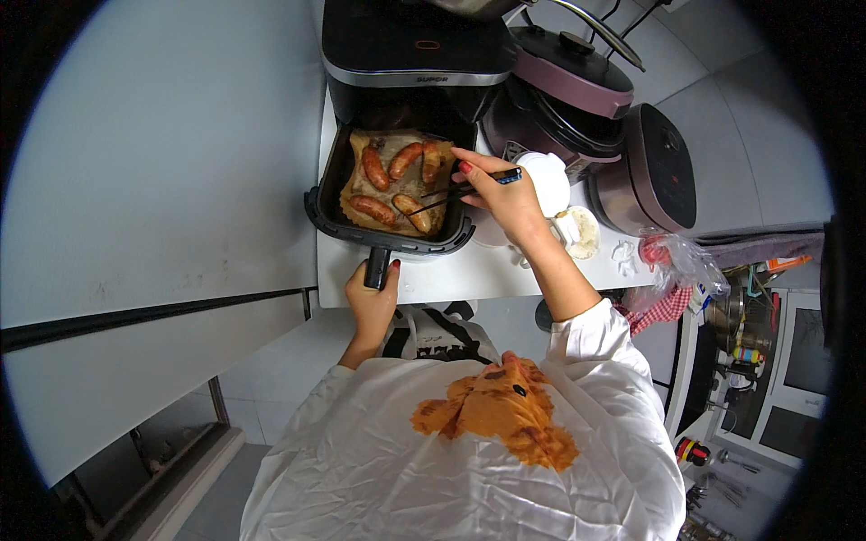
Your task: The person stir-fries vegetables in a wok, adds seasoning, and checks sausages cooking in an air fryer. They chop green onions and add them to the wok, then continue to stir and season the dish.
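Observation:
My left hand grips the black handle of an air fryer basket, which is pulled out of the Supor air fryer. Several browned sausages lie on crumpled baking parchment inside it. Over the basket's right rim, my right hand holds a pair of dark chopsticks. Their tips are at the lower right sausage; whether they touch it I cannot tell.
Right of the fryer stand a multicooker with a raised lid and a second cooker. White lidded containers, crumpled tissue and a clear plastic bag lie along the white counter. A large pale panel borders the left side.

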